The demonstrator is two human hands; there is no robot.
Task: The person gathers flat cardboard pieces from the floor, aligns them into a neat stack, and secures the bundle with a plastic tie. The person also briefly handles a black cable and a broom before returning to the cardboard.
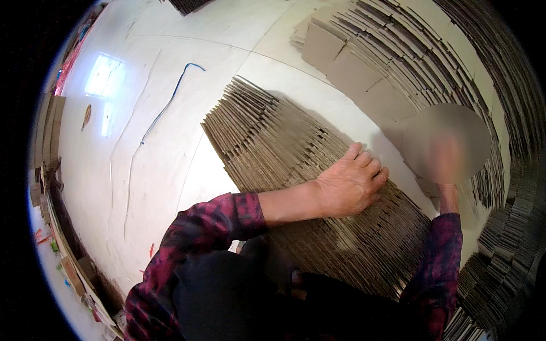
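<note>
A long row of brown folded cardboard pieces (278, 131) stands packed on edge on the floor in front of me. My left hand (355, 182) lies across its right side, back of the hand up. Its fingers curl down over the cardboard edges, and the palm is hidden. Further right, my right hand (446, 156) reaches beside a second group of cardboard pieces (398, 62). A round blurred patch covers that hand, so its fingers and anything in them cannot be made out. Both forearms come out of dark red and black sleeves.
Pale floor tiles (165, 79) spread to the left, with a blue cord (173, 94) and a thin white strip (128, 182) lying on them. More stacked cardboard (500, 244) lines the right side. Along the left rim are cardboard boxes (54, 128) and assorted small items.
</note>
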